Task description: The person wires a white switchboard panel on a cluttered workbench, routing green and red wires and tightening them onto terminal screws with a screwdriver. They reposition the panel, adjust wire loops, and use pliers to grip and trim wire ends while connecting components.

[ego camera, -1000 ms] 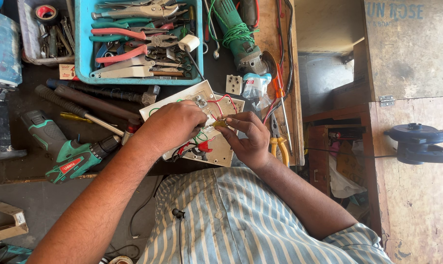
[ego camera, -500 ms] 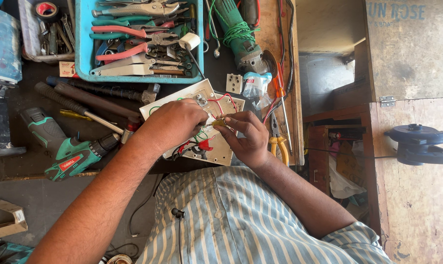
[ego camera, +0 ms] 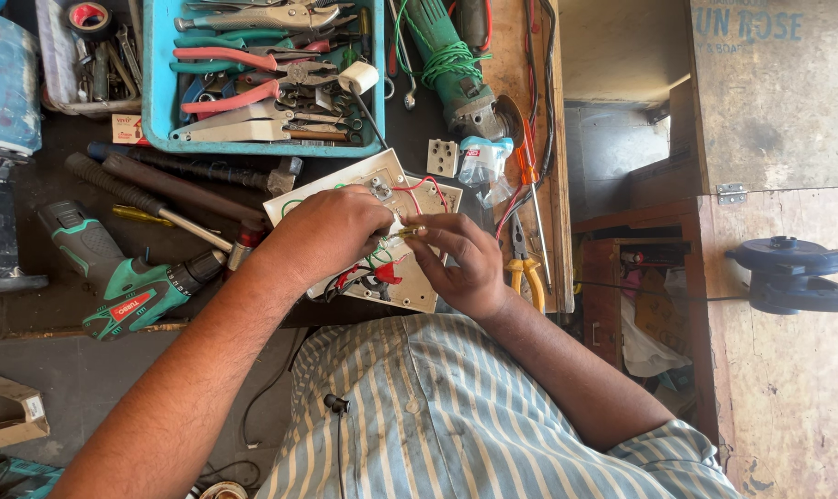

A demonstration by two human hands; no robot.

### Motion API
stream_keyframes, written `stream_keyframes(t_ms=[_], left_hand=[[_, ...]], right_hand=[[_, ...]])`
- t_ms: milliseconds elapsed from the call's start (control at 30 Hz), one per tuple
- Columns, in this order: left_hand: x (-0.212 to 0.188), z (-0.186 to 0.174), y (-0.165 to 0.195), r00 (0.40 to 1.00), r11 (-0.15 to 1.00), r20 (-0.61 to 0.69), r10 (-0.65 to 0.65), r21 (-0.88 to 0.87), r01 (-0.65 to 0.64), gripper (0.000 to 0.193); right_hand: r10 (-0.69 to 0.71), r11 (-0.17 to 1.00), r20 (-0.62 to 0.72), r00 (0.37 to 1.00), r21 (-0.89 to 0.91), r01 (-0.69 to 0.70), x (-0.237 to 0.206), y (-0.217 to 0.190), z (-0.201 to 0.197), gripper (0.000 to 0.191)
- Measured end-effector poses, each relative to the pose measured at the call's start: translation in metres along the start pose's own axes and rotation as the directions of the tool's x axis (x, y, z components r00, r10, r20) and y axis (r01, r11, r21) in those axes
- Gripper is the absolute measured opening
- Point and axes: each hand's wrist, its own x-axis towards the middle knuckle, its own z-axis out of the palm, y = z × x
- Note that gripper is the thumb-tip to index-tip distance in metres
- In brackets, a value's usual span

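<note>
A white electrical switch board (ego camera: 410, 189) lies back-side up on the dark bench, with red, green and black wires (ego camera: 417, 188) running over it. My left hand (ego camera: 322, 236) rests on the board's left half, fingers pinched near a small brass-coloured part (ego camera: 406, 231). My right hand (ego camera: 465, 263) meets it from the right, fingertips closed on the same small part and wire. Most of the board's middle is hidden under both hands.
A blue tray (ego camera: 160, 102) of pliers and cutters sits behind the board. A green cordless drill (ego camera: 128, 286), a hammer (ego camera: 197, 171), a green angle grinder (ego camera: 451, 69), a white socket plate (ego camera: 441, 157), yellow-handled pliers (ego camera: 528, 268) and a screwdriver (ego camera: 530, 185) lie around. The bench edge drops off at right.
Both hands stayed on the board; the fingers shifted slightly around the small part. The view moved a little.
</note>
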Motion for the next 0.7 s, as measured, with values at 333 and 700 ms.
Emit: stream_keyframes(t_ms=[333,700], left_hand=[[0.000,-0.006,0.003,0.999,1.000,0.045,-0.020,-0.002,0.020,0.005],[0.000,0.012,0.002,0.998,1.000,-0.065,0.022,-0.018,-0.023,0.006]], right_hand=[[0.134,0.989,-0.085,0.987,0.070,-0.128,0.005,0.002,0.002,0.032],[0.192,0.957,-0.030,0.981,0.225,-0.181,0.007,0.008,-0.008,0.029]])
